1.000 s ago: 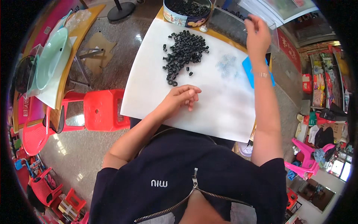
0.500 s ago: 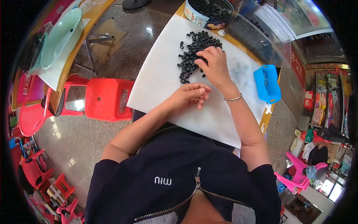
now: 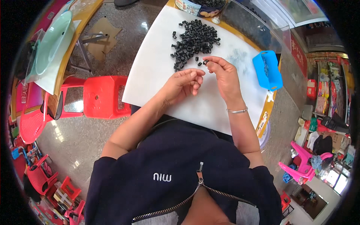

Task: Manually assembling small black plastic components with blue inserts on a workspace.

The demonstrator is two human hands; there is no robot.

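Note:
A heap of small black plastic or rubber parts (image 3: 195, 39) is spread over the white-covered tabletop (image 3: 148, 73) in front of me. Between the thumb and forefinger of my right hand (image 3: 225, 75) is one small black part (image 3: 205, 62), pinched just off the near right side of the heap. My left hand (image 3: 183, 84) hovers low over the white surface, close to the right fingertips. Its fingers are curled in with the thumb against them; what they may hold is hidden. A few loose parts lie near the fingertips of both hands.
A blue plastic basket (image 3: 275, 83) stands at the table's right edge. Behind the heap are a round printed tin (image 3: 195, 8) and a clear plastic bin (image 3: 249, 28) with black parts. Red stools (image 3: 98, 96) stand left, and a pale green basin (image 3: 56, 41) sits on another table.
My right hand has drawn back from the heap toward me, with a black part now between its fingertips. My left hand stays curled nearby. The whole view has shifted slightly.

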